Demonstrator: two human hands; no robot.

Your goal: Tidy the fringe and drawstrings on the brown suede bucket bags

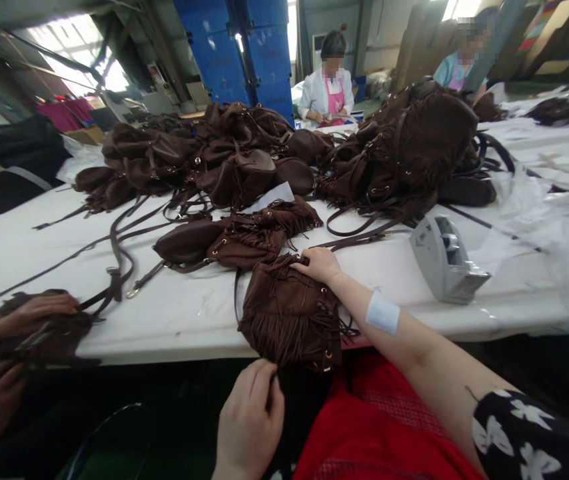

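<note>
A brown fringed suede bag lies at the near edge of the white table, hanging partly over it. My right hand rests on the bag's top edge, its fingers curled into the gathered opening. Below the table edge, my left hand is closed around the bag's lower fringe. A white patch is stuck on my right wrist. Just beyond the bag lie two more brown pouches with long straps.
Large heaps of brown bags cover the back of the table. A grey tape dispenser stands to the right, with clear plastic sheeting beyond it. A co-worker's hands hold another brown bag at far left. Two people work in the background.
</note>
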